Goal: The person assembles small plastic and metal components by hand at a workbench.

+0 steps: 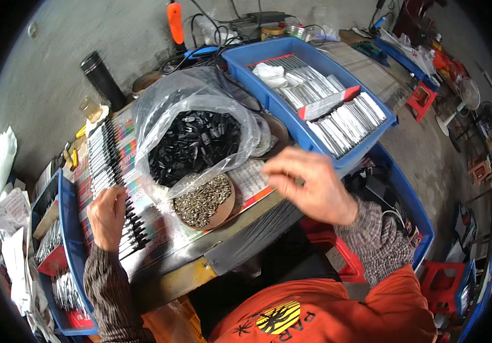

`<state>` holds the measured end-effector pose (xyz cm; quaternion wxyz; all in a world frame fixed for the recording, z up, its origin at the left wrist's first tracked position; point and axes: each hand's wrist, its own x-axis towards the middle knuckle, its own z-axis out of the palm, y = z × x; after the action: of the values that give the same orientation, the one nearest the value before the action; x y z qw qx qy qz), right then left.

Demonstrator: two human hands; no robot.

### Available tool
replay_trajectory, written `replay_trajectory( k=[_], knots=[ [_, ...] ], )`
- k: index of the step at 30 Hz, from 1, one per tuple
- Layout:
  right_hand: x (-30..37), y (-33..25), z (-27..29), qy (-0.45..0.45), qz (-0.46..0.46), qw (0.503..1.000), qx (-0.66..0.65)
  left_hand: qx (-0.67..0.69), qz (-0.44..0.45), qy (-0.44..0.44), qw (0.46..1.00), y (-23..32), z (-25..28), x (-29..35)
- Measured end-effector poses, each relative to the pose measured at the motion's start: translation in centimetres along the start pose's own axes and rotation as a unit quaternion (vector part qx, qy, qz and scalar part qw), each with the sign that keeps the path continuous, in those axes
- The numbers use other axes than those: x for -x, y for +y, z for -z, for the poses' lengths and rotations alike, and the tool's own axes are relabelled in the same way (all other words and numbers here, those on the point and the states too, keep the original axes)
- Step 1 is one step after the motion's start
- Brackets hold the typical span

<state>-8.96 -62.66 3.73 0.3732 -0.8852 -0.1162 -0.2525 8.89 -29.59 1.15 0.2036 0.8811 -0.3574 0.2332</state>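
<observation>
My left hand (107,217) is closed beside the long row of thin metal strips with black ends (104,157). Its fingers curl inward, and what they hold, if anything, is hidden. Over the table's front edge, my right hand (314,186) hovers with fingers loosely bent and thumb a little apart; nothing shows in it. Between the hands, a clear plastic bag (160,108) lies open, full of small black plastic parts (194,143). Against its front rests a round shallow dish (221,216) with a heap of small metal pieces (200,200).
A blue bin (309,48) at the back right holds bundled flat metal pieces. Another blue bin (74,240) stands at the left. A black bottle (103,80), a glass jar (90,108) and an orange-handled tool (175,26) are at the back. Red stools (422,102) stand on the floor.
</observation>
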Motion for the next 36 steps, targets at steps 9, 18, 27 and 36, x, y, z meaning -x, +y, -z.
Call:
replay_trajectory(
  k=[9,18,27,36],
  knots=[
    [-6.0,10.2,8.6,0.077,-0.106,0.967,0.22,0.05,-0.023,-0.053,0.997,7.3,0.8,3.8],
    [-10.1,18.3,10.1,-0.081,-0.126,0.942,0.3,0.071,-0.059,-0.054,0.994,10.3,-0.3,5.8],
    [-11.4,21.1,9.5,-0.189,-0.137,0.915,0.33,0.091,-0.071,-0.045,0.992,10.3,-1.9,6.4],
    [-11.8,23.7,9.7,-0.221,-0.15,0.894,0.36,0.097,-0.067,-0.049,0.992,10.3,-2.5,6.5]
  ],
)
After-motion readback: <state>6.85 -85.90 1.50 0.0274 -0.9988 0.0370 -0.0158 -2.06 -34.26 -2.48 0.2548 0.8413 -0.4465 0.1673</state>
